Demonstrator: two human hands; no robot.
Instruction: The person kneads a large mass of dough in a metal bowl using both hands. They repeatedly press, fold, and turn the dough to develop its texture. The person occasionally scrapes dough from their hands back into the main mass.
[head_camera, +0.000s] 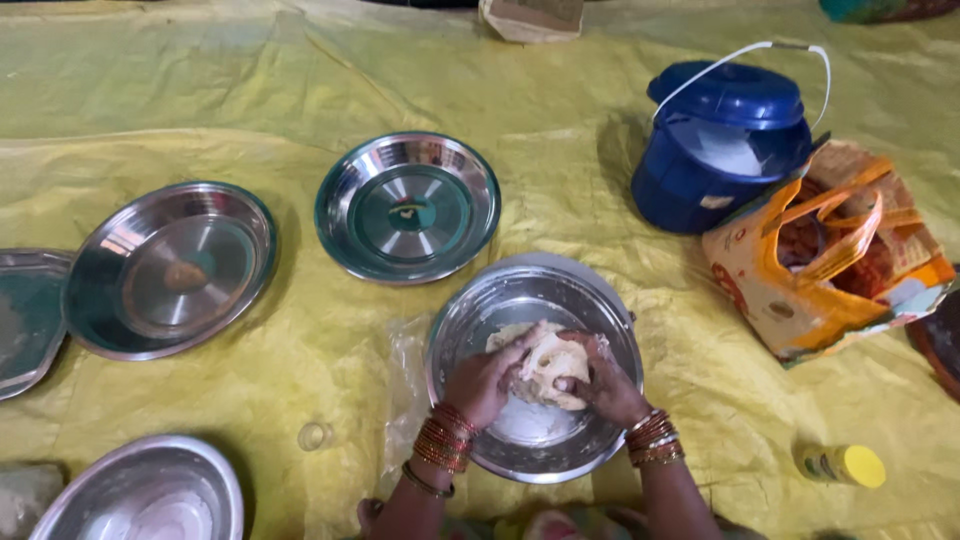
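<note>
A pale lump of dough lies in a steel bowl at the centre bottom of the head view, with white flour under it. My left hand presses on the dough from the left. My right hand grips it from the right, fingers curled into it. Both wrists carry several red and gold bangles.
Two steel plates lie to the upper left on a yellow sheet. Another steel bowl with flour sits bottom left. A blue lidded pail, an orange bag and a yellow-capped bottle are on the right.
</note>
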